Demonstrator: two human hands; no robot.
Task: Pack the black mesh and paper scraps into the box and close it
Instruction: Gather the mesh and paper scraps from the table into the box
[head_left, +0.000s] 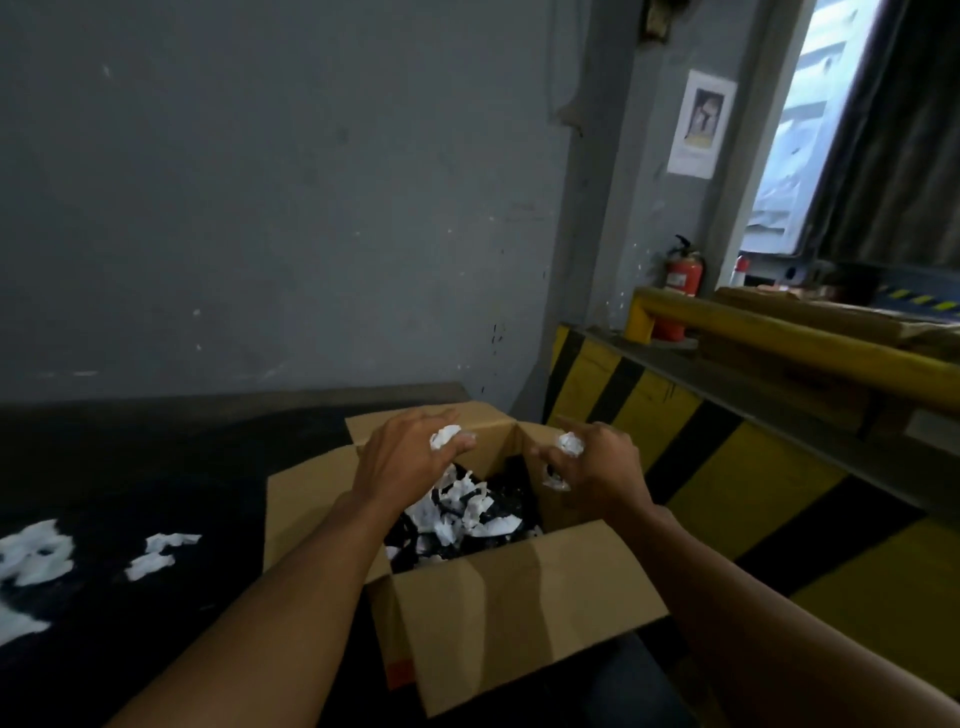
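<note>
An open cardboard box (519, 597) stands in front of me with all its flaps up. Inside it lie black mesh (511, 501) and white paper scraps (457, 506) mixed together. My left hand (405, 457) hovers over the box's far left side and holds a wad of white paper (444, 436) between thumb and fingers. Over the far right side, my right hand (597, 465) grips more white scraps (570, 444), with a bit hanging below the fingers. More white scraps (156, 553) lie on the black surface to the left of the box.
The dark surface (130, 457) runs left to a grey wall. A yellow-and-black striped barrier (727, 467) rises close on the right, with a yellow rail (779, 332) above it. A red fire extinguisher (680, 280) stands behind that.
</note>
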